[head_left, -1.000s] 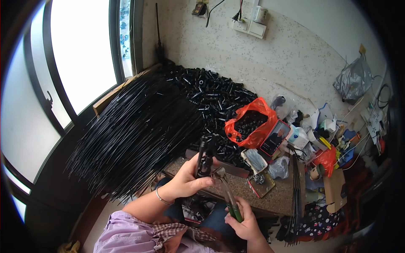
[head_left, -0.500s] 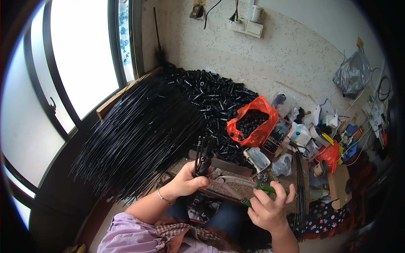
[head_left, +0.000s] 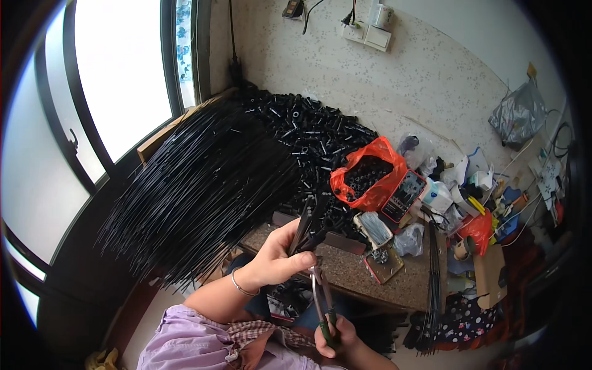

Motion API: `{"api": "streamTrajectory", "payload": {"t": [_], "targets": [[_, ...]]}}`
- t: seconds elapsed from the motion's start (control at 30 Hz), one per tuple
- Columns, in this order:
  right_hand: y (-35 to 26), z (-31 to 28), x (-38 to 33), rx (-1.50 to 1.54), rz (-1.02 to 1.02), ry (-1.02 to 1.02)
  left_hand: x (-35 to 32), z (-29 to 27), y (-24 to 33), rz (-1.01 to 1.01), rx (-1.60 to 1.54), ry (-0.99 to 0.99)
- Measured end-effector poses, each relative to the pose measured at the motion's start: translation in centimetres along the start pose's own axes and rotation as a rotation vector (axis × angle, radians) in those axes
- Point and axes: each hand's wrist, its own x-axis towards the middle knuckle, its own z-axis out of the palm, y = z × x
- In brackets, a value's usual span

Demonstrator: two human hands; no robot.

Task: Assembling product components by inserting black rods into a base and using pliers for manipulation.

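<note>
My left hand (head_left: 282,256) is closed around a black part with several short dark prongs (head_left: 302,231), held upright above the table's near edge. What kind of part it is I cannot make out. Below it my right hand (head_left: 339,338) grips a pair of pliers (head_left: 318,290) by the green handles. The pliers now stand steeply, their jaws up at the base of the black part, by my left thumb. My fingers partly hide whether the jaws are closed on it.
A big bundle of thin black rods (head_left: 191,191) covers the table's left side. Behind lie heaped black tubular fittings (head_left: 327,132). To the right are a red plastic bag (head_left: 376,200) of small black parts, a phone (head_left: 404,196), a clear plastic bag (head_left: 408,240) and clutter. The speckled tabletop (head_left: 345,271) ends before my lap.
My right hand has moved down and left, swinging the pliers from nearly level to steeply upright. My left hand still holds the black part, now tilted a little.
</note>
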Motion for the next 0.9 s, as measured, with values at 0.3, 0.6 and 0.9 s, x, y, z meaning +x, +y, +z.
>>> {"api": "streamTrajectory", "payload": {"t": [0.3,0.6,0.9], "targets": [[-5.0,5.2,3.7,-2.106,-0.564,0.596,-0.2,-0.7,-0.4,-0.015,0.099,0.079],[-2.8,2.6,2.8,-1.279,0.028,0.417,0.2,0.0,-1.1,-0.153,0.059,0.035],[-3.4,5.2,2.0,-1.751,-0.325,0.552,0.0,-2.2,-0.9,-0.074,0.159,-0.056]]}}
